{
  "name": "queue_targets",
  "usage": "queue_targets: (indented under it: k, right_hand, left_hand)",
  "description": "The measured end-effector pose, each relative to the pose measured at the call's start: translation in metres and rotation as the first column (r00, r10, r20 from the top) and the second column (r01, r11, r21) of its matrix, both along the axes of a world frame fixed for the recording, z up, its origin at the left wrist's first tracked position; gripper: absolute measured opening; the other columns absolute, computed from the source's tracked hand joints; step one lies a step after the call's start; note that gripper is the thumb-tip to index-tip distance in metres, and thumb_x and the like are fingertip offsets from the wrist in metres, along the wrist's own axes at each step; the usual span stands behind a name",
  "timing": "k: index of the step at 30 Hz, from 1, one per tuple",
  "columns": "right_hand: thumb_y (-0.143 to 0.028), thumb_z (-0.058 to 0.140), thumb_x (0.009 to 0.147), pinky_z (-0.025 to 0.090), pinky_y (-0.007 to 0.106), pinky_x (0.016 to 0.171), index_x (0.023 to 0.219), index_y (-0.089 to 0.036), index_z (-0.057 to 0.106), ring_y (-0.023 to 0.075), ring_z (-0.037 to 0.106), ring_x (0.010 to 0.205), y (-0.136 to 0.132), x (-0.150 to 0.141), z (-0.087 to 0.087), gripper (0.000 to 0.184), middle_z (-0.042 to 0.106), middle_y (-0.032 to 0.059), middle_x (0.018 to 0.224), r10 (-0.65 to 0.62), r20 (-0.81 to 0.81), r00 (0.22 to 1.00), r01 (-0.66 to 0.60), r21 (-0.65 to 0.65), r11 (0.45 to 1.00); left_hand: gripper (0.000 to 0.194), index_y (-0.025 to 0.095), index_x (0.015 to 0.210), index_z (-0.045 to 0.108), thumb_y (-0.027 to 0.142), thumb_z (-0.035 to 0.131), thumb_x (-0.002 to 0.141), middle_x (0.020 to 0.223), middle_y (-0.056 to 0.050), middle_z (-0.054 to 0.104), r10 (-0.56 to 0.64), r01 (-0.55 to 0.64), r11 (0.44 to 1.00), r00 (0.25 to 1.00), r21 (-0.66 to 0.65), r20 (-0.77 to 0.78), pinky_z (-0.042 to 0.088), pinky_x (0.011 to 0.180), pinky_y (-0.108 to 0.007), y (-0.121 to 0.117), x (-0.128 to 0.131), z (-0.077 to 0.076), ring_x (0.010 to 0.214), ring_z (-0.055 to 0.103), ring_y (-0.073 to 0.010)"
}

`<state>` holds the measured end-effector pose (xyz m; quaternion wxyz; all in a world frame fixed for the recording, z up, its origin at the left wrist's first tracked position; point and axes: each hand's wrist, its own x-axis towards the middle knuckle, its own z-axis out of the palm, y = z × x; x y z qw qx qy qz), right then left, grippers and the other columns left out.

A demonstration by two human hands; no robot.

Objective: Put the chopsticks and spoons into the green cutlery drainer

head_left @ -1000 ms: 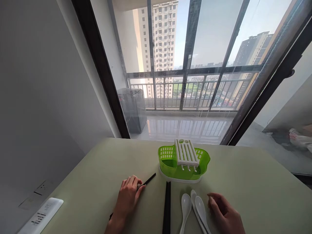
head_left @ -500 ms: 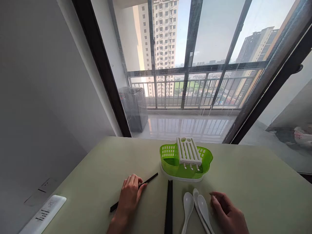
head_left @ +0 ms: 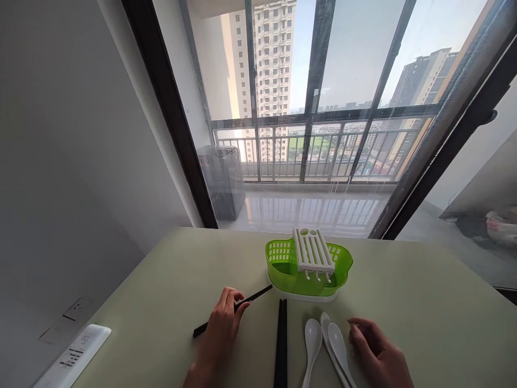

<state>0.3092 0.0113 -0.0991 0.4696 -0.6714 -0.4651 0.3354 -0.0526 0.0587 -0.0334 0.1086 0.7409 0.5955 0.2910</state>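
Observation:
My left hand (head_left: 224, 318) is closed round black chopsticks (head_left: 260, 293), tilted with the far end up and to the right, close to the rack's base. Whether it is one stick or two pressed together I cannot tell. My right hand (head_left: 377, 350) rests on the table with its fingers curled in and nothing visible in them, just right of the spoons. More black chopsticks (head_left: 281, 342) lie side by side in the middle. Three white spoons (head_left: 313, 339) lie next to them, two of them overlapping. Behind stands a green utensil basket (head_left: 278, 272) with a white slotted top (head_left: 314, 250).
The pale green table (head_left: 169, 291) meets a grey wall on the left. A white power strip or similar device (head_left: 76, 350) lies at its left edge. Beyond the far edge are a dark-framed glass door and a balcony with a grey covered box (head_left: 224, 183).
My left hand has moved slightly right and away from me with the black chopsticks, bringing their far end up to the basket's base. My right hand has stayed where it was.

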Motion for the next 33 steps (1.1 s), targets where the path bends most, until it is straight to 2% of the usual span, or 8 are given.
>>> queue_targets:
  k: [4, 7, 9, 13, 17, 21, 27, 33]
  right_hand:
    - [-0.065, 0.061, 0.083, 0.056, 0.027, 0.062, 0.092, -0.025, 0.074, 0.0212, 0.068, 0.063, -0.001, -0.003, 0.016, 0.043, 0.072, 0.0037, 0.071, 0.109, 0.09, 0.99, -0.115, 0.063, 0.991]
    - [-0.06, 0.06, 0.088, 0.055, 0.026, 0.06, 0.093, -0.026, 0.074, 0.0178, 0.063, 0.057, -0.003, -0.017, 0.036, 0.037, 0.068, 0.0011, 0.065, 0.26, 0.151, 0.954, -0.283, 0.16, 0.946]
    - [-0.053, 0.061, 0.092, 0.055, 0.025, 0.061, 0.106, -0.026, 0.072, 0.0165, 0.063, 0.06, -0.004, -0.035, 0.05, 0.032, 0.069, 0.0007, 0.069, 0.392, 0.152, 0.907, -0.416, 0.195, 0.888]
    - [-0.056, 0.063, 0.092, 0.055, 0.024, 0.054, 0.128, -0.025, 0.063, 0.0163, 0.065, 0.062, -0.008, -0.08, 0.07, 0.047, 0.073, 0.0026, 0.083, 0.513, 0.023, 0.858, -0.503, 0.24, 0.831]
    - [-0.054, 0.055, 0.099, 0.054, 0.024, 0.056, 0.121, -0.025, 0.066, 0.0158, 0.067, 0.063, -0.005, -0.113, 0.09, 0.038, 0.07, 0.0024, 0.085, 0.51, -0.076, 0.857, -0.479, 0.252, 0.841]
    - [-0.038, 0.048, 0.105, 0.05, 0.021, 0.058, 0.092, -0.024, 0.067, 0.013, 0.062, 0.064, 0.004, -0.123, 0.12, 0.027, 0.064, 0.001, 0.08, 0.5, 0.169, 0.85, -0.522, 0.402, 0.752]
    - [-0.026, 0.043, 0.107, 0.043, 0.021, 0.057, 0.094, -0.022, 0.063, 0.0111, 0.056, 0.058, 0.013, -0.124, 0.161, 0.024, 0.059, 0.0005, 0.078, 0.401, 0.515, 0.757, -0.635, 0.439, 0.635]
    - [-0.026, 0.039, 0.108, 0.043, 0.021, 0.056, 0.09, -0.022, 0.061, 0.0106, 0.056, 0.056, 0.018, -0.127, 0.167, 0.028, 0.059, 0.0003, 0.079, 0.445, 0.548, 0.708, -0.683, 0.373, 0.627]
  left_hand:
    - [0.032, 0.024, 0.099, 0.059, 0.052, 0.046, 0.104, 0.102, -0.005, 0.062, -0.07, 0.069, 0.998, 0.992, 0.013, 0.104, 0.056, 0.076, -0.031, -0.006, 0.015, 0.004, 0.083, 0.066, -0.019]
    - [0.028, 0.024, 0.098, 0.059, 0.05, 0.049, 0.103, 0.103, -0.004, 0.062, -0.134, 0.136, 0.991, 0.975, 0.0, 0.178, 0.057, 0.076, -0.03, -0.014, 0.029, 0.007, 0.081, 0.066, -0.0174]
    - [0.023, 0.024, 0.098, 0.059, 0.046, 0.052, 0.103, 0.103, -0.003, 0.061, -0.176, 0.182, 0.983, 0.958, -0.004, 0.226, 0.057, 0.076, -0.029, -0.02, 0.037, 0.01, 0.081, 0.066, -0.0161]
    - [0.016, 0.023, 0.095, 0.06, 0.037, 0.057, 0.101, 0.098, -0.003, 0.061, -0.242, 0.235, 0.97, 0.914, 0.061, 0.327, 0.057, 0.077, -0.026, -0.031, 0.052, 0.014, 0.081, 0.064, -0.0148]
    - [0.016, 0.022, 0.09, 0.062, 0.035, 0.061, 0.099, 0.092, -0.003, 0.063, -0.266, 0.228, 0.964, 0.861, 0.138, 0.433, 0.057, 0.076, -0.024, -0.037, 0.06, 0.014, 0.082, 0.064, -0.0154]
    - [0.019, 0.022, 0.088, 0.066, 0.036, 0.06, 0.1, 0.087, -0.002, 0.067, -0.246, 0.225, 0.968, 0.79, 0.107, 0.561, 0.055, 0.065, -0.02, -0.037, 0.061, 0.014, 0.076, 0.065, -0.0147]
    - [0.022, 0.022, 0.083, 0.076, 0.033, 0.064, 0.098, 0.077, -0.001, 0.074, -0.314, 0.308, 0.945, 0.768, 0.108, 0.559, 0.055, 0.074, -0.024, -0.033, 0.057, 0.017, 0.075, 0.067, -0.0161]
    - [0.022, 0.023, 0.074, 0.079, 0.029, 0.072, 0.093, 0.076, -0.002, 0.077, -0.288, 0.332, 0.943, 0.766, 0.03, 0.575, 0.054, 0.083, -0.029, -0.028, 0.052, 0.014, 0.08, 0.069, -0.0186]
